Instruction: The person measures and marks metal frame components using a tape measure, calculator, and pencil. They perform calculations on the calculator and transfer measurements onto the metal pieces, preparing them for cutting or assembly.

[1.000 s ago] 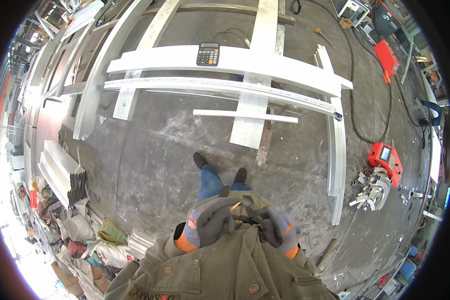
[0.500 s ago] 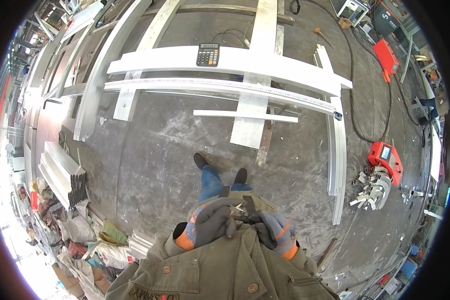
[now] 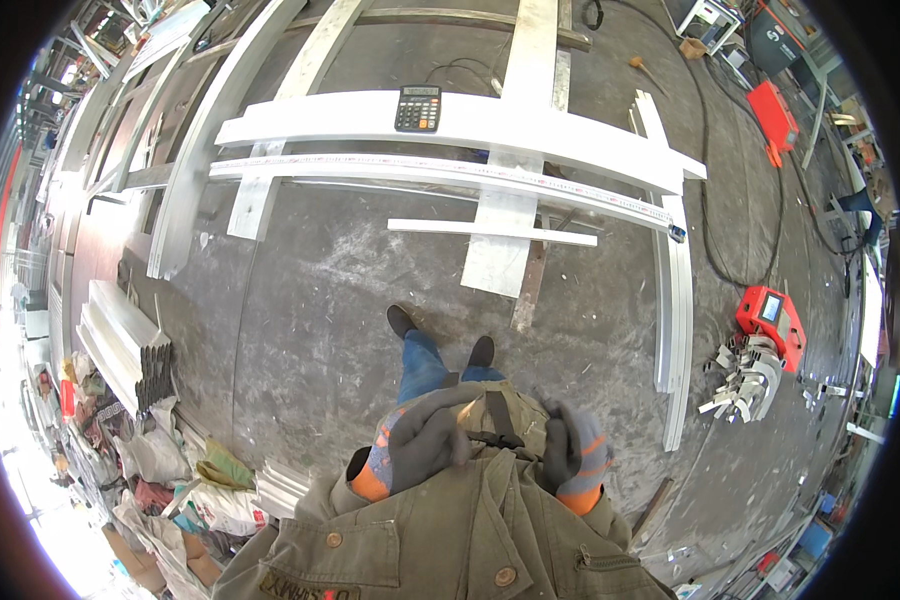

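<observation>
Both my hands wear dark grey work gloves with orange cuffs and are at my waist, in front of my olive jacket [image 3: 420, 540]. My left hand [image 3: 425, 440] is closed, its fingers curled toward the middle; what they hold, if anything, is hidden. My right hand [image 3: 572, 452] is curled closed at the jacket's other side, and its grip is hidden too. Between the hands show a dark strap [image 3: 500, 415] and the khaki cloth under it. Farther off, a black calculator [image 3: 418, 108] rests on a white metal profile [image 3: 350, 115]. A tape measure [image 3: 676, 233] lies extended along a second profile.
A short white strip [image 3: 490, 233] lies across the supports. Long profiles [image 3: 675, 340] stretch along the right. A red machine [image 3: 773, 318] stands beside metal offcuts [image 3: 745, 378], with a black cable [image 3: 705, 210] on the floor. Stacked profiles [image 3: 125, 345] and sacks [image 3: 155, 460] are at left.
My hands have moved apart, the right one shifting to the right. The small light-coloured thing seen at my left fingertips no longer shows. The strap and cloth between them are now uncovered.
</observation>
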Demonstrator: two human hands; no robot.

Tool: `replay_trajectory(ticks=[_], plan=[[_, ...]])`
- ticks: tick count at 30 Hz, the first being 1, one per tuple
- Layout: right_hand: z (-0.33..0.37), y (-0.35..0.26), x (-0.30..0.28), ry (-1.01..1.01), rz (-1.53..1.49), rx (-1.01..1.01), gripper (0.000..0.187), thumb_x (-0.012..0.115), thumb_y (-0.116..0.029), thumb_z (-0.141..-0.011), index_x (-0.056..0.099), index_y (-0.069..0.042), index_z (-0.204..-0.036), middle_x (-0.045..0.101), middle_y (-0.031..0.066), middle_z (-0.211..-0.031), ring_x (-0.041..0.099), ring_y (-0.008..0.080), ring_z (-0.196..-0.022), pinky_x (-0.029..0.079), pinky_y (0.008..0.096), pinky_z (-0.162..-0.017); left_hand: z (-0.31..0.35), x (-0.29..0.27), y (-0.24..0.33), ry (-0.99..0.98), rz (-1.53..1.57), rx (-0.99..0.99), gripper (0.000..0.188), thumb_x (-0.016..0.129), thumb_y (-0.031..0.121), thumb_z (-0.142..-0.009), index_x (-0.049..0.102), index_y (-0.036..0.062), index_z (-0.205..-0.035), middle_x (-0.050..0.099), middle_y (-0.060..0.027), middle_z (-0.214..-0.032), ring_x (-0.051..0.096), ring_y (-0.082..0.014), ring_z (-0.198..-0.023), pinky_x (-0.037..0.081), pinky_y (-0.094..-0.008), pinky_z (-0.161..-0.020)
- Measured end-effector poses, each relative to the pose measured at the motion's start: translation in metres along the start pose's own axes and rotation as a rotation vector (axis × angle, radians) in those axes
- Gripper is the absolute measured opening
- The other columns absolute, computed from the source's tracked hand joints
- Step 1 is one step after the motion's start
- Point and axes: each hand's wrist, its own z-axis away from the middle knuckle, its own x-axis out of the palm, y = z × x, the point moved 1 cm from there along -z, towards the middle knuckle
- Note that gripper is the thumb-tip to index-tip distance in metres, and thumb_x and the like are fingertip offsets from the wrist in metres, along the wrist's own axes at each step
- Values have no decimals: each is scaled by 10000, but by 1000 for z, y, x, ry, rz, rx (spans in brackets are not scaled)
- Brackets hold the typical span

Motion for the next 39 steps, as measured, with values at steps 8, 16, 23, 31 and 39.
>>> replay_trajectory(ticks=[8,16,23,31,39], plan=[[-5,0,-1,-84,-77,-130,295,626,-41,-877,696,-47,-1164,714,161,-954,683,376,-865,546,438,-734,-3,-11,-17,7,-262,120,377,490,148,-1065,569,-18,-1394,647,-48,-912,619,-108,-841,498,-267,-744],[0,4,6,-6,-16,-138,238,604,-62,-922,714,-28,-1130,710,186,-927,698,364,-863,545,427,-736,-5,-9,-13,29,-400,139,366,500,125,-1052,585,-9,-1381,675,-40,-923,619,-99,-845,490,-257,-741],[-22,86,17,198,-102,339,270,548,-175,-1032,696,20,-1144,658,110,-799,611,197,-713,474,342,-649,-19,-18,-7,210,-402,63,271,512,75,-1022,638,2,-1250,680,-42,-902,608,-84,-807,487,-249,-718],[-36,161,143,196,-874,694,351,481,-263,-1084,615,-27,-1307,559,-24,-707,402,31,-526,305,229,-459,-152,-89,-26,-80,-420,-143,348,489,57,-1012,502,20,-1358,699,-86,-1078,503,-62,-598,404,-244,-518],[-67,209,235,445,-1034,724,302,457,-217,-1079,584,-5,-1254,609,28,-835,484,64,-579,386,238,-513,-275,-123,-109,-132,-520,122,436,602,70,-984,502,31,-1407,695,-102,-1119,565,-84,-706,470,-243,-606]])
